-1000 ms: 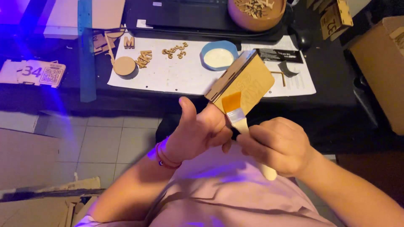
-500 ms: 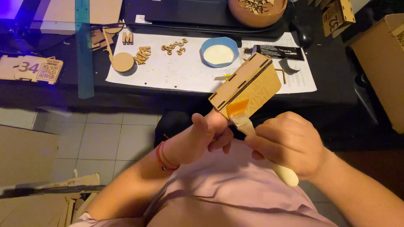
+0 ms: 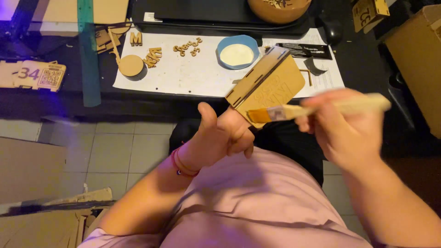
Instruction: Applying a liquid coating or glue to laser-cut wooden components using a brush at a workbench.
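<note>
My left hand (image 3: 219, 135) holds a small flat wooden box (image 3: 268, 85) from below, tilted up over my lap, with the thumb sticking up. My right hand (image 3: 342, 126) grips a paintbrush (image 3: 317, 109) by its pale wooden handle, lying almost level. Its orange-tinted bristles touch the lower edge of the box's broad face. A blue bowl (image 3: 237, 53) with white paste sits on the white paper sheet (image 3: 193, 73) on the dark table beyond the box.
On the paper lie small wooden letters (image 3: 187, 47) and a wooden disc on a stick (image 3: 130, 65). A green ruler (image 3: 88, 50), a cardboard tag (image 3: 32, 76), a large round bowl (image 3: 279, 7) and a cardboard carton (image 3: 415, 59) at the right surround it. Tiled floor lies below left.
My right hand swung the brush from pointing steeply down to nearly level, handle out to the right. The box stayed in my left hand, shifting slightly.
</note>
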